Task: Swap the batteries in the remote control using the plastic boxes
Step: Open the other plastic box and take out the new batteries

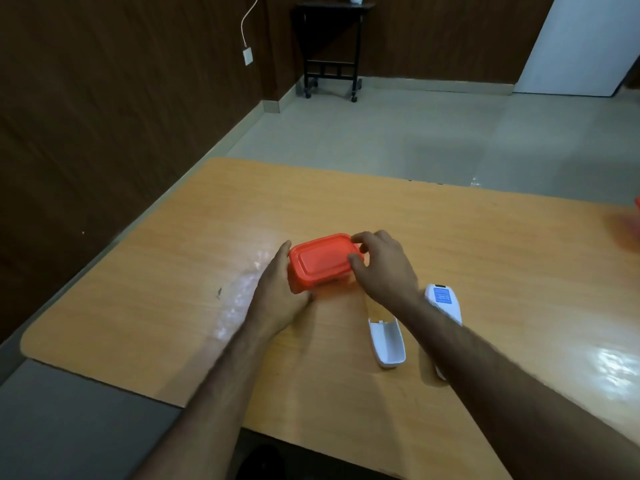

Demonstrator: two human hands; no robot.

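An orange plastic box [322,263] with its lid on sits in the middle of the wooden table [173,289]. My left hand [277,292] grips its left side. My right hand [384,268] holds the lid's right end, thumb and fingers pinching the rim. The white remote control [441,301] lies back-up to the right, partly hidden under my right forearm, with a blue label showing. Its white battery cover [387,342] lies loose on the table between my arms. No batteries are visible.
A blurred orange-red object [635,223] shows at the table's far right edge. Shiny glare marks the table left of the box. Beyond the table are a tiled floor, a dark wheeled side table [330,46] and a brown wall.
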